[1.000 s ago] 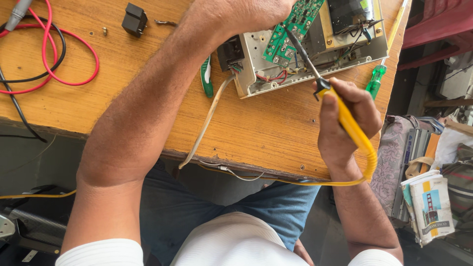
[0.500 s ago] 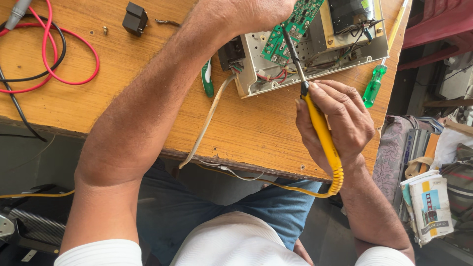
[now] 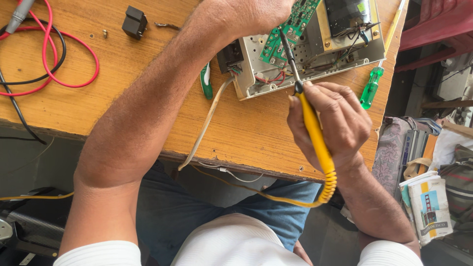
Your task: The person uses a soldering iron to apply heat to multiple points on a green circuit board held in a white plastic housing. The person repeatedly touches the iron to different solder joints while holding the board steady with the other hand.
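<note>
Right hand (image 3: 335,123) grips the yellow-handled soldering iron (image 3: 311,129), tip on the green printed circuit board (image 3: 290,29) tilted inside the open grey metal chassis (image 3: 305,59) at the wooden table's far edge. Left hand (image 3: 261,12) holds the board; its grip is partly out of frame. Right of the table, a white rectangular package (image 3: 427,207) bears a blue-and-red picture label.

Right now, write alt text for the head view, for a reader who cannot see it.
A person's right hand holds a yellow soldering iron, tip on a green circuit board that the left hand steadies in an opened metal case. On the wooden table lie a green screwdriver and red and black wires.
</note>
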### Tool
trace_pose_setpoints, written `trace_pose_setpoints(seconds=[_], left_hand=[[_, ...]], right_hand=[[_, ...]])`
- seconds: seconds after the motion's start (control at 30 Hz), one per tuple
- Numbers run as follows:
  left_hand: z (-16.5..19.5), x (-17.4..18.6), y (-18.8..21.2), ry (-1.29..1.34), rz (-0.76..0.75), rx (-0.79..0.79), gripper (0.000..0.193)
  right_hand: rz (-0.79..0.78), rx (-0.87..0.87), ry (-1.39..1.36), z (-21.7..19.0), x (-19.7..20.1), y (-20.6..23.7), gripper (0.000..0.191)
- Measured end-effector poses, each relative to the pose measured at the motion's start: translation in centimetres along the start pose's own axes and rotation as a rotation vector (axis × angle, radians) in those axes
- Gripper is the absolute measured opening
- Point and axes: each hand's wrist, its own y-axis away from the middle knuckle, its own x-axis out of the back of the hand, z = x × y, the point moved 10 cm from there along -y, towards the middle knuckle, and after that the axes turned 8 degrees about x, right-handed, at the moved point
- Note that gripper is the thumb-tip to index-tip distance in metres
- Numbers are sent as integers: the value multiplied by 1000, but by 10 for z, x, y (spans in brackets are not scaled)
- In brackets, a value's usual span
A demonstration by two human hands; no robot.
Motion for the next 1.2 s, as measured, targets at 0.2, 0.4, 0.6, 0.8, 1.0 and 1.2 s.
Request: trace_pose_setpoints(seconds=[0.2,0.4,0.6,0.8,1.0,1.2], left_hand=[[2,2,0,-34,23,-42,21],[3,0,-2,-66,36,-84,20],[9,-3,-6,-112,47,-177,19],[4,3,-6,-123,95,-98,21],[6,7,-7,-82,57,-28,21],[6,10,-6,-66,39,6,22]], right_hand=[[36,-44,-41,15,6,-1,19],[65,-122,-95,30,5,13,16],[81,-187,-143,43,6,25,14],[96,-187,-162,46,5,27,15],[94,-192,-161,46,5,28,14],[95,-197,-163,46,5,28,14]])
